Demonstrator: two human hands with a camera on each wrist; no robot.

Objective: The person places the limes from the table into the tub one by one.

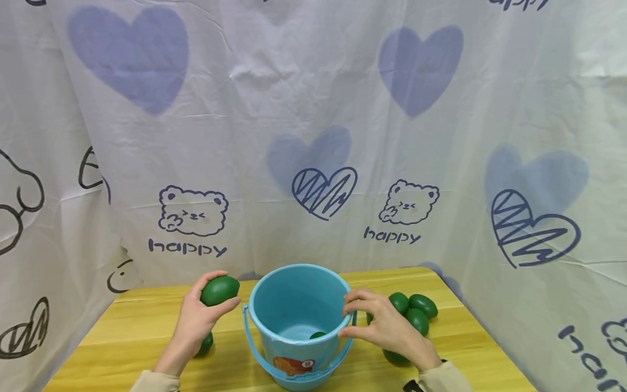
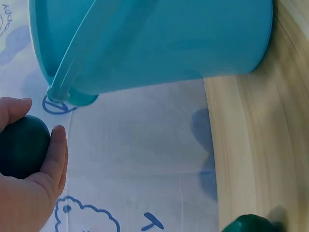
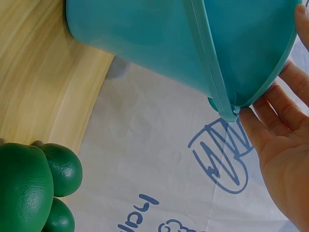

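A light-blue bucket (image 1: 300,305) stands upright on the table, its handle hanging down at the front. Part of a green oval fruit (image 1: 318,335) shows on its floor. Left of the rim, my left hand (image 1: 198,313) holds a smooth dark-green oval fruit (image 1: 220,290) between thumb and fingers, raised above the table. The left wrist view shows that same fruit (image 2: 23,147) in the grasp. My right hand (image 1: 379,321) is at the bucket's right rim, fingers spread and loosely bent. In the right wrist view its fingertips (image 3: 252,123) meet the rim, and no fruit is in that hand.
Several more green fruits (image 1: 417,321) lie clustered right of the bucket, partly behind my right hand. Another green fruit (image 1: 206,345) sits on the wooden table (image 1: 122,337) below my left wrist. A printed white cloth (image 1: 303,109) hangs behind and along the sides.
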